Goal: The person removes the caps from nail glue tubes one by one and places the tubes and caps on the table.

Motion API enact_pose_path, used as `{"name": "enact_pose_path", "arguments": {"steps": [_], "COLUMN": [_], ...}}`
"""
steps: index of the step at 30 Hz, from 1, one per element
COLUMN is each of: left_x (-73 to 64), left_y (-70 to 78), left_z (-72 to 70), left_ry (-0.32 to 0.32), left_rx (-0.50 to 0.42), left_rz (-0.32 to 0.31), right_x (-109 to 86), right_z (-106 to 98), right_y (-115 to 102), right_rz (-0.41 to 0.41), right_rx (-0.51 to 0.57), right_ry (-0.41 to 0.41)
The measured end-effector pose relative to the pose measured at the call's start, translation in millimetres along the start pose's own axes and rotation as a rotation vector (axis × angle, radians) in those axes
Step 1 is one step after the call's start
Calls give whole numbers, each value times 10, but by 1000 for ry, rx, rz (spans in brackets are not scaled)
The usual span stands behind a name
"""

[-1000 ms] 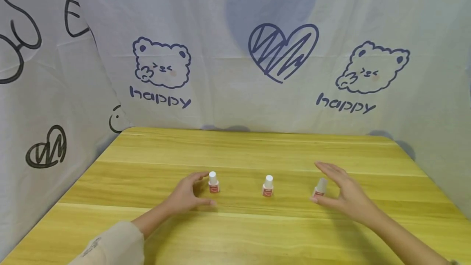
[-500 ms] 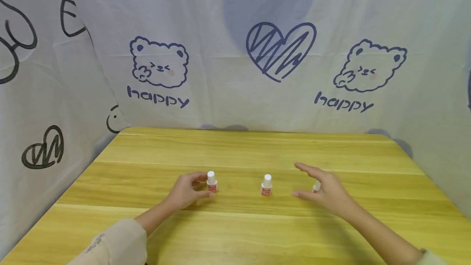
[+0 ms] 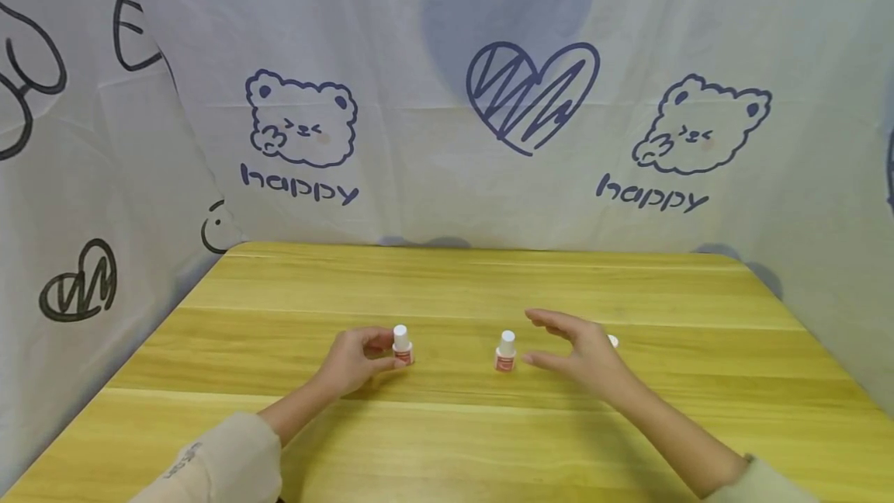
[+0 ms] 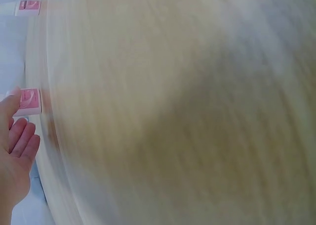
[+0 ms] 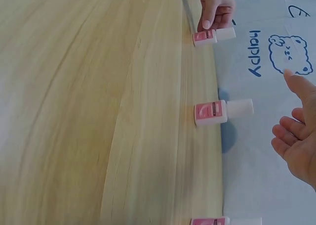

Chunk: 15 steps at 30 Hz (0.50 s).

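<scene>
Middle bottle [image 3: 506,352] upright on the desk [image 3: 447,449], just beside the released right grip [image 3: 583,352].
The left bottle [image 3: 400,336] stands upright, pinched by the left grip [image 3: 356,363]; the right bottle [image 3: 614,341] is mostly hidden behind the spread right grip. Closing thumb and fingers evenly and low around the middle bottle's body looks wisest, since a nudge from one side would likely tip it.

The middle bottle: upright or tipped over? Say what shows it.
Upright: the middle bottle stands on its base on the table, its white cap on top.
</scene>
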<state>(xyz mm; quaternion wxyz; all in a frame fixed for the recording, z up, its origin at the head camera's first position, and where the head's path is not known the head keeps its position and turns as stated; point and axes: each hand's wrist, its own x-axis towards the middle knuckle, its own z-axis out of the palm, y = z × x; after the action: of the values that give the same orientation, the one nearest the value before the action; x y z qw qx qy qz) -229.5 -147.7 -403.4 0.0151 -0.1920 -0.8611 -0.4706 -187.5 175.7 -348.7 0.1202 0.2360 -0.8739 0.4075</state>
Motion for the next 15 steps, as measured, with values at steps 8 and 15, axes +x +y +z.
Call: {"name": "enact_pose_path", "arguments": {"steps": [8, 15], "left_x": [13, 13], "left_y": [-12, -5], "left_z": [25, 34], "left_ry": [15, 28], "left_rx": [22, 69], "left_rz": [36, 38], "right_x": [72, 127], "right_z": [161, 284], "right_y": [-23, -75], "right_rz": [23, 51], "right_rx": [75, 159], "right_ry": [-11, -38]}}
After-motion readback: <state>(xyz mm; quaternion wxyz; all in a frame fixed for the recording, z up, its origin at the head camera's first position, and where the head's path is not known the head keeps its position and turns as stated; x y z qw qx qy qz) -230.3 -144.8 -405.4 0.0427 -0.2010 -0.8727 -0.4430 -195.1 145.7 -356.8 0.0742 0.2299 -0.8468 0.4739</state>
